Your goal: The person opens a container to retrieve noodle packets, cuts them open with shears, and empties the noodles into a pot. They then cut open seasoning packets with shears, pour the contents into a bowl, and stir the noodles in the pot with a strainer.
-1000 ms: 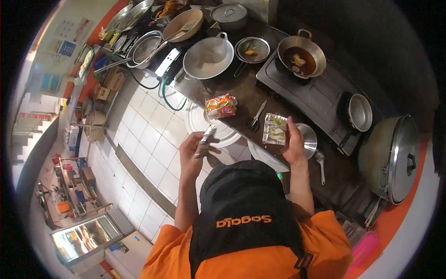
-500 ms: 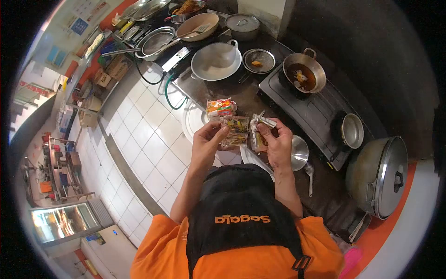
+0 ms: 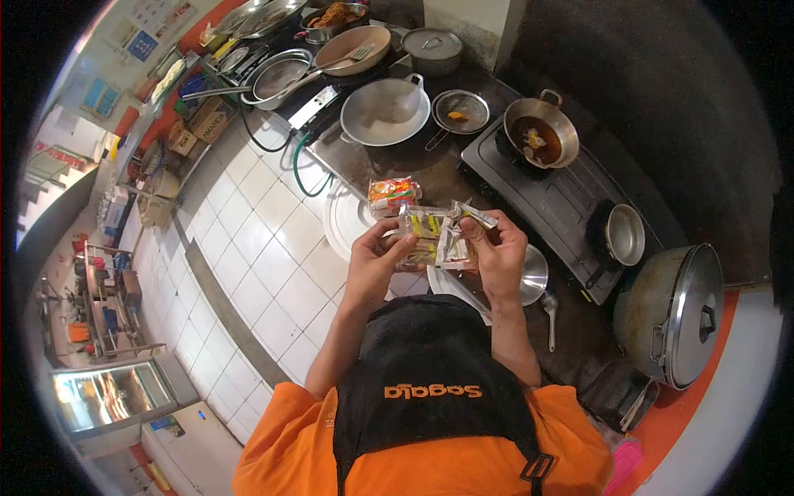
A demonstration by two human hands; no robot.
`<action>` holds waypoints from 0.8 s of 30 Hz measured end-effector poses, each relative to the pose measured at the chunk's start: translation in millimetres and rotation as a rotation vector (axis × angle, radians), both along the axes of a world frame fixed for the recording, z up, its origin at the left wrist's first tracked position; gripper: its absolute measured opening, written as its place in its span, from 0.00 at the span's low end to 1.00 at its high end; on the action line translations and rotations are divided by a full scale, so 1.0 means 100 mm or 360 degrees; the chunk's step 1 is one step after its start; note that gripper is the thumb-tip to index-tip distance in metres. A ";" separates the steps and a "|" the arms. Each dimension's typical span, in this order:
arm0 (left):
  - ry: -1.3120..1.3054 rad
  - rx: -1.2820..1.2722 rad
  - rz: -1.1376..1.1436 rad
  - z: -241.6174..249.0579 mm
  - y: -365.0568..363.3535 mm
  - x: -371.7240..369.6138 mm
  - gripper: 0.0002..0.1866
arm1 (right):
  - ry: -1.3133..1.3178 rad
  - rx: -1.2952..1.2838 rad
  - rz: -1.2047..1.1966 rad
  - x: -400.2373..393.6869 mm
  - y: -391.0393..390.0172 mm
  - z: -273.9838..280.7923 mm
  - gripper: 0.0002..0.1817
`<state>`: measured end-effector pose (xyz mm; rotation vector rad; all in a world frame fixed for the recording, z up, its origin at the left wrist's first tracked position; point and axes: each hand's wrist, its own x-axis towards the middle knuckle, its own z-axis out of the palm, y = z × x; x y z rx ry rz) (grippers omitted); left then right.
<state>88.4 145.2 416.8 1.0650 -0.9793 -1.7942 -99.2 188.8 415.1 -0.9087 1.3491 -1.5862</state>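
My left hand (image 3: 376,263) is closed, thumb and fingers pinching the left side of a clear plastic sachet (image 3: 420,231) with yellow-green markings. The fingers of my right hand (image 3: 499,255) are wrapped around a silvery sachet (image 3: 454,241), thumb on top. The two sachets overlap between my hands, above the counter's edge. Just beyond them is a red and orange instant noodle packet (image 3: 393,194). A white plate (image 3: 343,219) lies beneath and to the left of the packet. Below my right hand, a metal bowl (image 3: 533,277) rests beside a spoon (image 3: 552,318).
A pan of brown oil (image 3: 562,140) with egg-like pieces sits on the black stove (image 3: 529,194), near a small pan (image 3: 625,234). Farther back are a large wok (image 3: 385,124), a strainer (image 3: 471,107) and a lidded pot (image 3: 432,50). A big lidded pot (image 3: 662,314) stands at right.
The sachets have come together: the silvery one has turned and shifted left over the clear one. Both hands still hold on, with little other movement.
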 end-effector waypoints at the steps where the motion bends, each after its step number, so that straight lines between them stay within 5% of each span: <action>1: -0.0003 -0.0009 -0.0021 0.01 0.00 0.00 0.17 | 0.0028 0.0011 -0.0021 0.00 -0.02 0.01 0.11; 8: 0.0019 -0.0052 -0.0030 0.02 -0.02 0.01 0.17 | -0.0335 0.0024 -0.0005 0.02 -0.08 -0.06 0.12; 17: 0.0048 -0.0023 -0.0076 0.01 -0.03 0.05 0.18 | 0.0122 -0.0087 -0.0122 0.02 -0.10 0.00 0.11; 24: 0.0059 -0.0073 -0.0097 0.01 0.01 0.06 0.20 | -0.0044 0.0124 0.0063 0.13 -0.04 -0.07 0.11</action>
